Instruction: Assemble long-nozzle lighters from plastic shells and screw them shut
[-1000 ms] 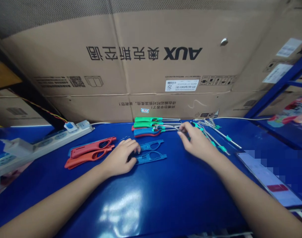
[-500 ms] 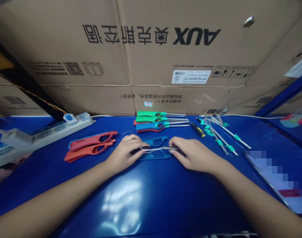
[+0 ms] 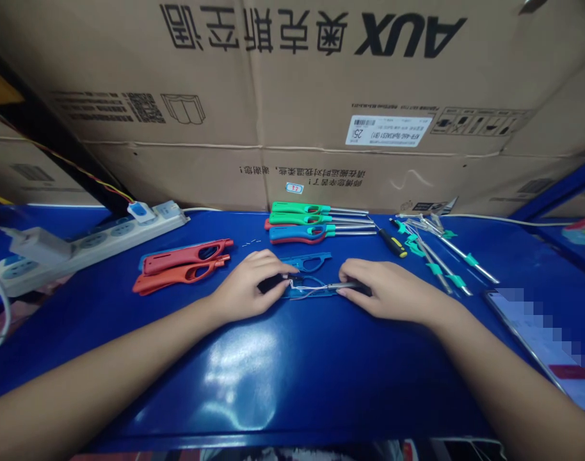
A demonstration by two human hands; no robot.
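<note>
My left hand (image 3: 249, 286) pinches a small dark part (image 3: 296, 279) between thumb and fingertips; most of it is hidden. Thin pale wires (image 3: 309, 287) run from there to a metal lighter tube (image 3: 339, 286), its other end closed in the fingers of my right hand (image 3: 393, 291). Beneath the wires lies one half of a blue lighter casing (image 3: 299, 296), partly covered by my left fingers. The other blue casing half (image 3: 319, 261) rests just behind it, with its trigger loop showing.
Red casing halves (image 3: 182, 272) lie to the left, near a white power strip (image 3: 100, 240). Behind are green and blue lighters (image 3: 297, 232) and a screwdriver (image 3: 392, 243). Several metal tubes with green fittings (image 3: 436, 256) and a phone (image 3: 532, 339) are on the right. A cardboard box (image 3: 273, 128) stands behind.
The wires were nearly straight and now bend and bow toward me. My left fingertips have turned slightly with the dark part. The camera view has shifted a little.
</note>
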